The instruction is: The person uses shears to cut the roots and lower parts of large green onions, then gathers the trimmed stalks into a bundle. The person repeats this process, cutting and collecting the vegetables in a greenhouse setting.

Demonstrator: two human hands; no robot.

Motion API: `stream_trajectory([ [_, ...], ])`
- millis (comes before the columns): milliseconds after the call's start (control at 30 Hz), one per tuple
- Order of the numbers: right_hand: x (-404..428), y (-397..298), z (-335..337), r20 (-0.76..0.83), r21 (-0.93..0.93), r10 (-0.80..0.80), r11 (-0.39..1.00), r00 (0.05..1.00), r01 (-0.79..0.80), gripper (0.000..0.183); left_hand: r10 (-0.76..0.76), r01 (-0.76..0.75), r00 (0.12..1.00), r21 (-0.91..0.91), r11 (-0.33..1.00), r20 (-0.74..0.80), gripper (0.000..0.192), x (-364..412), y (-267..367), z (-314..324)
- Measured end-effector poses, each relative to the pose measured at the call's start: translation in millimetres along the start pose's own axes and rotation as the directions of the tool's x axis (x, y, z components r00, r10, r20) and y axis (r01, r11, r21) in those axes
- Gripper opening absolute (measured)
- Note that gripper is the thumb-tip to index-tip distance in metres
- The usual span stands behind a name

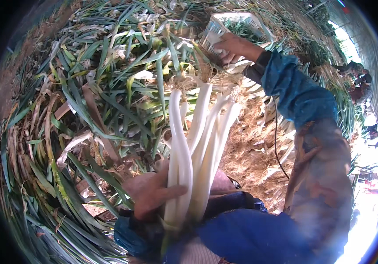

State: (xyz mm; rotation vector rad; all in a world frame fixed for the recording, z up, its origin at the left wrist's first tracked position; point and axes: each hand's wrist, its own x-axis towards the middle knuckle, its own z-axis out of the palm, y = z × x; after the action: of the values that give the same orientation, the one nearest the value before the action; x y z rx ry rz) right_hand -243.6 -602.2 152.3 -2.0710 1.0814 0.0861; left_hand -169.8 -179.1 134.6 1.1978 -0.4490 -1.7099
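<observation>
My left hand [157,194] is closed around a bundle of several large white-stalked green onions or leeks [184,155], held upright in the picture with their roots at the top. My right hand [231,48] reaches out to the near side of a white plastic basket [253,19]. Something whitish and blurred shows by its fingers; whether the hand grips it or the basket's wall I cannot tell. Green leaves lie in the basket. The roots [182,82] of the bundle point towards the basket, below my right hand.
Loose green leaves and peeled skins [93,59] cover the left and far side. A thick heap of rooted stalks [255,148] lies to the right, with a thin dark cord [276,145] across it. Long leaves [73,231] lie at lower left. Other people [359,81] are at the far right.
</observation>
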Motion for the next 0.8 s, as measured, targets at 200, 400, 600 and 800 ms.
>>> stream_trajectory([
  [200, -14, -13, 64, 0.284, -0.733, -0.531, 0.417, 0.799, 0.538, 0.021, 0.153, -0.169, 0.983, 0.176, 0.97, 0.101, 0.071, 10, -34, -22],
  [400, 12, -6, -14, -0.044, -0.833, -0.68, 0.43, 0.732, 0.349, 0.031, 0.001, 0.004, 0.999, -0.105, 0.994, 0.04, 0.059, -6, 0, 3],
  [600, -54, 32, 30, 0.538, -0.61, -0.377, 0.443, 0.754, 0.657, 0.027, 0.028, -0.027, 0.999, -0.054, 0.998, 0.022, 0.069, 0, -7, 2],
  [800, -5, 39, 54, 0.191, -0.869, -0.543, 0.295, 0.818, 0.399, 0.013, 0.014, -0.014, 1.0, 0.011, 1.0, 0.008, 0.065, 0, 5, 10],
])
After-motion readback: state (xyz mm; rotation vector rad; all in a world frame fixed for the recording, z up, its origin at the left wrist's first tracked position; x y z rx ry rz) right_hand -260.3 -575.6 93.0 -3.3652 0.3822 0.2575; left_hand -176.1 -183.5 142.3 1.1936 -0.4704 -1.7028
